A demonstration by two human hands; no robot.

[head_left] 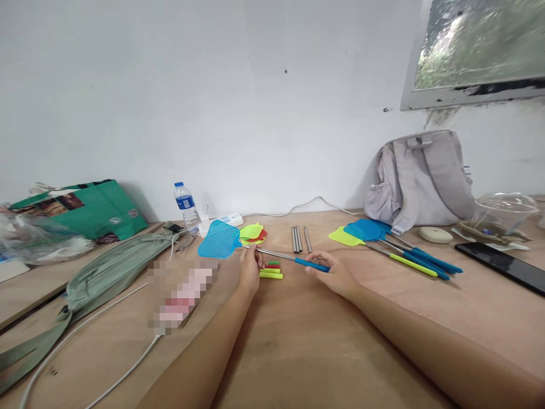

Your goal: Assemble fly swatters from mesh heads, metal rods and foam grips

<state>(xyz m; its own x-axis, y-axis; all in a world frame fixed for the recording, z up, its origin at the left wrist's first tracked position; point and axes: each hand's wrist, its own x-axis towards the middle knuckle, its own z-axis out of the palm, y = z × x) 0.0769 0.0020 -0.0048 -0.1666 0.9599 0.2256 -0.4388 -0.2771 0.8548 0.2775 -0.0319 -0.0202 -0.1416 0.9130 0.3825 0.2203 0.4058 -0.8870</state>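
A blue fly swatter (219, 239) with a metal rod and blue handle is held crosswise above the table. My left hand (252, 265) closes around its rod near the mesh head. My right hand (330, 275) grips the end of the blue handle. Behind the left hand lie loose yellow and red swatter heads (252, 232). Green, red and yellow handle sleeves (271, 271) rest just right of that hand, partly hidden by it. Several metal rods (297, 239) lie farther back, between the hands. To the right is a pile of blue and yellow-green swatters (370, 230).
A grey backpack (426, 176), a white case (435, 234), a black phone (506, 264) and a clear plastic bowl (504, 210) are at right. On the left are a water bottle (186, 205), a green bag (97, 211), a grey-green pouch (114, 267) and white cables (123, 378).
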